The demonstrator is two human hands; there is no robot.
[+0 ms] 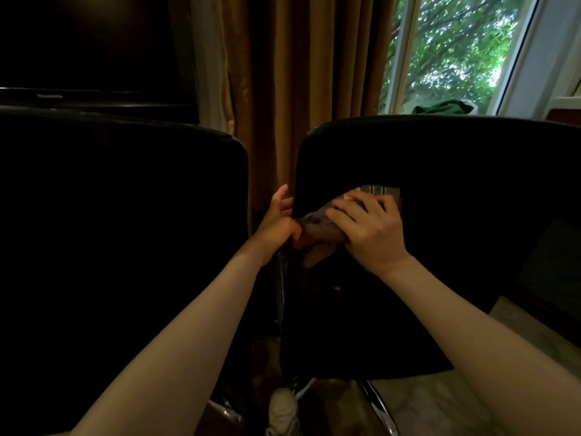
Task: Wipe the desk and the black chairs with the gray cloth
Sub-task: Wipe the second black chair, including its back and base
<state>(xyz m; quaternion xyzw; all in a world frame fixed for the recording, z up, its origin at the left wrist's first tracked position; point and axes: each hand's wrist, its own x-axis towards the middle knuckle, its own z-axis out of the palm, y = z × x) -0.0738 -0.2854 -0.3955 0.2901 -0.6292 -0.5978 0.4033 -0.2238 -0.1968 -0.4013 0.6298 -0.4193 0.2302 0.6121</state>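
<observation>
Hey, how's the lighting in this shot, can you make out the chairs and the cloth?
Head view: the window at upper right is bright, blown out in spots; the left chair and right chair are underexposed, nearly featureless black; the gray cloth under the right hand, beside the left hand, is dim and soft; the window frame bows from wide-angle distortion.

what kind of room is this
Likely a hotel room or study: left black chair and right black chair side by side, a dark screen, tan curtains beside a window onto trees.
</observation>
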